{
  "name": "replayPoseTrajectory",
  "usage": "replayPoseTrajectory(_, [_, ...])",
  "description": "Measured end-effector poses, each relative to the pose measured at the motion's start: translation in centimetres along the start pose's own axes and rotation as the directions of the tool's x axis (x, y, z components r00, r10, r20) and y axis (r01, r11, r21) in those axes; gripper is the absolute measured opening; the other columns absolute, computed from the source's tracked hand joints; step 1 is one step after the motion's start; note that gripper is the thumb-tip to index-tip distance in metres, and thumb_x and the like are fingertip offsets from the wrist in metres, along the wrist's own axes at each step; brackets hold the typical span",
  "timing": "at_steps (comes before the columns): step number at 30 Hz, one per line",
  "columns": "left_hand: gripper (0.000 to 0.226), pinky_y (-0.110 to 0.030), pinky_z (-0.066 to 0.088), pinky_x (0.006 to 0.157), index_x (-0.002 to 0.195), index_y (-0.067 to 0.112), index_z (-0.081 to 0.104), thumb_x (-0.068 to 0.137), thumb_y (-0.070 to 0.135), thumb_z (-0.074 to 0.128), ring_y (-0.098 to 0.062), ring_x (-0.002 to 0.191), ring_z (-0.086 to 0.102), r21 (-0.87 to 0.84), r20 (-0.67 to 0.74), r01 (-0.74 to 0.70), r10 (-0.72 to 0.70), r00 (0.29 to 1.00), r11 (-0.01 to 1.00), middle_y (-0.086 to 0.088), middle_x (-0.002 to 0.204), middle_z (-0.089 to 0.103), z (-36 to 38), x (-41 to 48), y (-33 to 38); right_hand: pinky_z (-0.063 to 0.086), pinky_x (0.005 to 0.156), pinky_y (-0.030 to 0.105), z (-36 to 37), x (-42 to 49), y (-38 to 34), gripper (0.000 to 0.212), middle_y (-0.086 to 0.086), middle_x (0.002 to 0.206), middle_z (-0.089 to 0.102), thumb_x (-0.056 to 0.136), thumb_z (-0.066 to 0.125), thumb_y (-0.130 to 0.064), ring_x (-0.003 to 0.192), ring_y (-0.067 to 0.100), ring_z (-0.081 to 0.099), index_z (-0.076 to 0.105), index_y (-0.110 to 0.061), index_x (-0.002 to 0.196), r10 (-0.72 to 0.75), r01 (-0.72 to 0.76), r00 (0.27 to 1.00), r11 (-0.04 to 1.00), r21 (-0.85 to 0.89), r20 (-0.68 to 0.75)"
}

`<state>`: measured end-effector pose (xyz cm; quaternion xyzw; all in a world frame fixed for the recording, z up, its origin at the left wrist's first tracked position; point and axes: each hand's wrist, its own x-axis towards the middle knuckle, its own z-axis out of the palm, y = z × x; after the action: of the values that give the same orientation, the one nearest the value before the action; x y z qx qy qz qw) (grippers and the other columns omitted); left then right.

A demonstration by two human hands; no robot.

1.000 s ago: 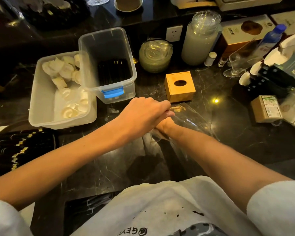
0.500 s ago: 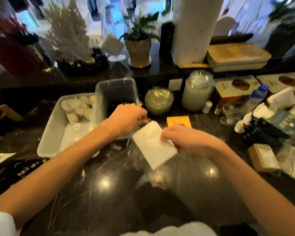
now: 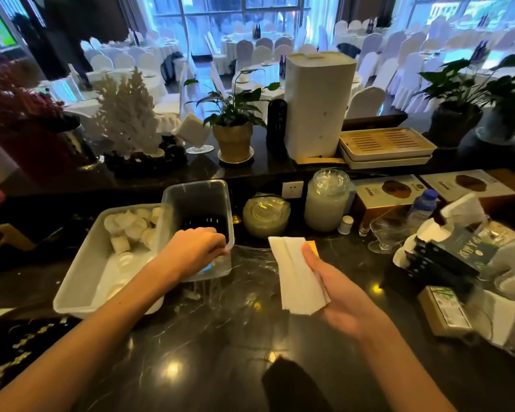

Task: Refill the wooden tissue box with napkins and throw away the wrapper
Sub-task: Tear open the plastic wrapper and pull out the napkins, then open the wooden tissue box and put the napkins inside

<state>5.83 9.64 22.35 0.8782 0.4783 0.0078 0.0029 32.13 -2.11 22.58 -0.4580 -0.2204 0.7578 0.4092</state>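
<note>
Counter's pretty packed along the 12 and 3 o'clock edges, with the only open dark marble [image 3: 167, 346] toward 6 o'clock. Right hand [image 3: 344, 295] is gripping one stack of white napkins [image 3: 296, 276], folded and fanned a bit at the bottom, held above the counter. Just a sliver of the wooden tissue box [image 3: 313, 247] peeks out behind it. Left hand [image 3: 191, 251] is closed on the clear wrapper [image 3: 244, 281], near two plastic bins [image 3: 198, 203].

A: Tabletop [image 3: 191, 352] was black marble, pale veins. Napkins [image 3: 298, 278] plain white.
B: Tissue box [image 3: 313, 247] showed a yellow-orange corner. Wrapper [image 3: 244, 281] clear. Tray [image 3: 81, 281] white.
</note>
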Motion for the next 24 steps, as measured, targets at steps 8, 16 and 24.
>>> replayPoseTrajectory(8, [0.038, -0.023, 0.057, 0.082, 0.112, 0.015, 0.067, 0.1, 0.038, 0.039, -0.012, 0.095, 0.067, -0.177, -0.201, -0.164, 0.127, 0.971, 0.97, -0.003, 0.119, 0.066, -2.1, -5.8, 1.3, 0.058, 0.057, 0.032, -4.4, -0.7, -2.0, 0.046, 0.015, 0.098, 0.075, 0.077, 0.069, -0.042, 0.075, 0.024, 0.076, 0.057, -0.021, 0.116, -0.107, 0.119, 0.991, 0.979, 0.166, -0.077])
replayPoseTrajectory(16, [0.045, -0.031, 0.056, 0.092, 0.123, 0.013, 0.065, 0.078, 0.007, 0.069, -0.022, 0.112, 0.066, -0.164, 0.0, -0.235, 0.238, 0.971, 0.958, -0.01, 0.125, 0.066, 9.3, -15.1, 7.8, 0.059, 0.07, 0.039, -15.0, 1.8, 5.6, 0.026, 0.006, 0.109, 0.07, 0.093, 0.053, -0.05, 0.098, 0.026, 0.067, 0.059, -0.034, 0.112, -0.143, 0.06, 0.905, 0.975, -0.212, -0.401])
replayPoseTrajectory(24, [0.092, -0.028, 0.055, 0.081, 0.142, 0.023, 0.049, 0.058, -0.001, 0.079, -0.028, 0.103, 0.068, -0.166, 0.263, 0.063, -0.017, 0.965, 0.984, -0.016, 0.124, 0.064, 21.8, -21.1, 12.3, 0.053, 0.082, 0.038, -23.0, 8.1, 14.4, 0.05, 0.016, 0.135, 0.055, 0.1, 0.046, -0.037, 0.108, 0.026, 0.058, 0.037, -0.01, 0.141, -0.11, -0.106, 0.802, 0.941, -0.321, -0.587])
